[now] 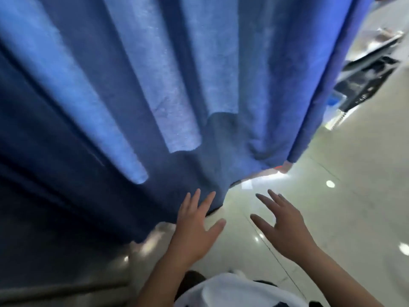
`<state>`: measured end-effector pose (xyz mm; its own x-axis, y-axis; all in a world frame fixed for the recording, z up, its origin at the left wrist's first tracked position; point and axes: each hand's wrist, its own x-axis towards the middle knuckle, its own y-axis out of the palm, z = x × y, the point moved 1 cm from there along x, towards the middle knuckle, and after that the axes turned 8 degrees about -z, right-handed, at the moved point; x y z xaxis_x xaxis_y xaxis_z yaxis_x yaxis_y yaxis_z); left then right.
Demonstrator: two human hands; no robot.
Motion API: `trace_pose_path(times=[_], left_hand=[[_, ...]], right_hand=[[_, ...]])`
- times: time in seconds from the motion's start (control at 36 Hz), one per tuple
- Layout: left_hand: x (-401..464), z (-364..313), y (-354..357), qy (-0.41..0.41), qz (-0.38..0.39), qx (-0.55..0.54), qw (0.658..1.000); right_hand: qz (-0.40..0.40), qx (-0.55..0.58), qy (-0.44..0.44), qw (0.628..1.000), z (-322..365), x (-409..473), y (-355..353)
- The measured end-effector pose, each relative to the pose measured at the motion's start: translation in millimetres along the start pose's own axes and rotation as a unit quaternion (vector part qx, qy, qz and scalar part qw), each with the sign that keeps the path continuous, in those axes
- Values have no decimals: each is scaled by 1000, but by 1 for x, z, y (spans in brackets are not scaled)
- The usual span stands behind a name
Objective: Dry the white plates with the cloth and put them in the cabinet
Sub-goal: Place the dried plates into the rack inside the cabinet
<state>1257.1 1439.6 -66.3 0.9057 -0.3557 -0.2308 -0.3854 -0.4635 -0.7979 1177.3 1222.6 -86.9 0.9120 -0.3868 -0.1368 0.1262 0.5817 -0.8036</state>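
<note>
blue curtain [155,96], glossy floor [332,207], two spread hands

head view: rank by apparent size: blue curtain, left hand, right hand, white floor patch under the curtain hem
1. blue curtain, by far
2. left hand and right hand: alike, unranked
3. white floor patch, smallest

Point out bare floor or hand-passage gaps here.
Bare tiled floor lies right of the blue curtain, beyond both open hands: left, right. A low gap shows under the curtain's hem. Crowded far right: dark clutter.
</note>
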Motion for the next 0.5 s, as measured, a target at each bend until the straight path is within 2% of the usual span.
trace_pose_path(times=[0.06,0.22,0.5], left_hand=[[17,-34,17,31,54,19,998],[89,-115,74,120,128,35,984],[229,-292,188,272,255,81,924]], right_hand=[[-22,33,57,998,-29,-2,-20],[-116,109,196,968,-106,7,-72],[-232,147,356,893,-234,71,-181]])
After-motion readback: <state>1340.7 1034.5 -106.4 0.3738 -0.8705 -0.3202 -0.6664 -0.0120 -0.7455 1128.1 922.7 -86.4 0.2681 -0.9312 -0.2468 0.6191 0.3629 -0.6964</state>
